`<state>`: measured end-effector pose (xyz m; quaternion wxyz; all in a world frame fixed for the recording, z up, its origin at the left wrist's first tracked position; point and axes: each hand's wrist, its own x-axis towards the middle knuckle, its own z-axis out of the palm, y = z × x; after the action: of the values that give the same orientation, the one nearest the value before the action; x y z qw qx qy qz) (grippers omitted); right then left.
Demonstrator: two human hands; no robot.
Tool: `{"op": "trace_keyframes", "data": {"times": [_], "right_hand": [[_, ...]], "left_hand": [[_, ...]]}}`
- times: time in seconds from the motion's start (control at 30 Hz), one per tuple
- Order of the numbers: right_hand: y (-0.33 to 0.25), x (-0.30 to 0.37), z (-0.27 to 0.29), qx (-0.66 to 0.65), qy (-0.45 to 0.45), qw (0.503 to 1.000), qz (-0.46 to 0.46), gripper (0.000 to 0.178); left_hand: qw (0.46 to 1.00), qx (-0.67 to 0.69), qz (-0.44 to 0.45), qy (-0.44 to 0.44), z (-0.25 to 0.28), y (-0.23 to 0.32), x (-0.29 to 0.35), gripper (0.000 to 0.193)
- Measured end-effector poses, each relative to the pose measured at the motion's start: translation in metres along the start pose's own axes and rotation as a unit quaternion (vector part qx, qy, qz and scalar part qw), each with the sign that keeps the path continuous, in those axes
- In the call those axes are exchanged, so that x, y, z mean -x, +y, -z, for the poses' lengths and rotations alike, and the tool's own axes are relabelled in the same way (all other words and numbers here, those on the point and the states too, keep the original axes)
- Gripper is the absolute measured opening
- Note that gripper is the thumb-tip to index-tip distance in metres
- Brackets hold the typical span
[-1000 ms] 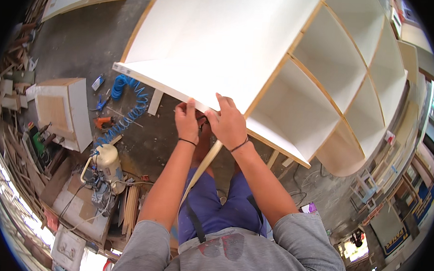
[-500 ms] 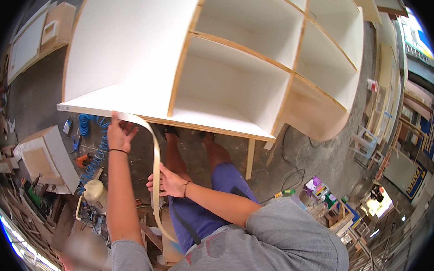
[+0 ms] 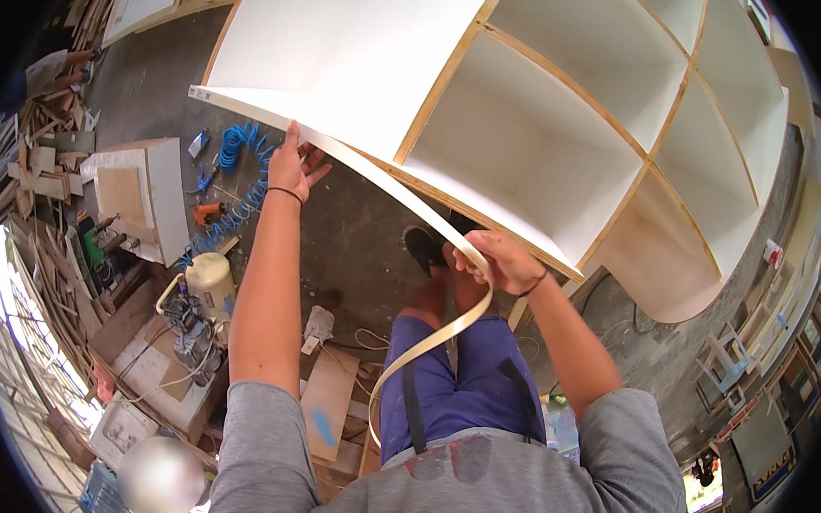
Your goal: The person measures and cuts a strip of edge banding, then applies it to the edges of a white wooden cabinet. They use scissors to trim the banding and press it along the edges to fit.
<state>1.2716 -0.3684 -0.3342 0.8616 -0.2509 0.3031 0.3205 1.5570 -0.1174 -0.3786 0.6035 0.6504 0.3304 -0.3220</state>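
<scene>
A long pale strip of edge banding [image 3: 439,337] lies along the near edge of a large white cabinet [image 3: 320,43] with bare wood edges. My left hand [image 3: 294,169] reaches up under that edge. Its index fingertip presses the strip there while the other fingers are spread. Further right, my right hand [image 3: 503,261] grips the strip, fingers wrapped round it, and holds it taut and slightly off the edge. Past the right hand, the loose length curls down in front of my shorts.
Coiled blue air hose [image 3: 240,141] and an orange tool [image 3: 209,213] lie on the floor at left. A cream compressor tank [image 3: 211,279] stands nearer, and a white box-like cabinet piece [image 3: 158,197] beyond it. Scrap boards are piled at the far left.
My right hand has risen and moved right, drawing the strip straighter along the cabinet edge. The left hand stays on the edge. My view has shifted, so the cabinet appears higher and further right.
</scene>
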Motion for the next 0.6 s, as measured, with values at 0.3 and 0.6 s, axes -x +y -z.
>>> {"op": "trace_keyframes", "data": {"times": [0.3, 0.6], "right_hand": [[0.057, 0.007, -0.003, 0.029, -0.055, 0.991, -0.117, 0.030], [0.016, 0.062, -0.026, 0.498, 0.129, 0.841, 0.166, 0.035]], "left_hand": [[0.998, 0.038, -0.013, 0.046, -0.009, -0.014, 0.011, 0.058], [0.890, -0.346, -0.153, -0.253, -0.010, -0.259, 0.311, 0.042]]}}
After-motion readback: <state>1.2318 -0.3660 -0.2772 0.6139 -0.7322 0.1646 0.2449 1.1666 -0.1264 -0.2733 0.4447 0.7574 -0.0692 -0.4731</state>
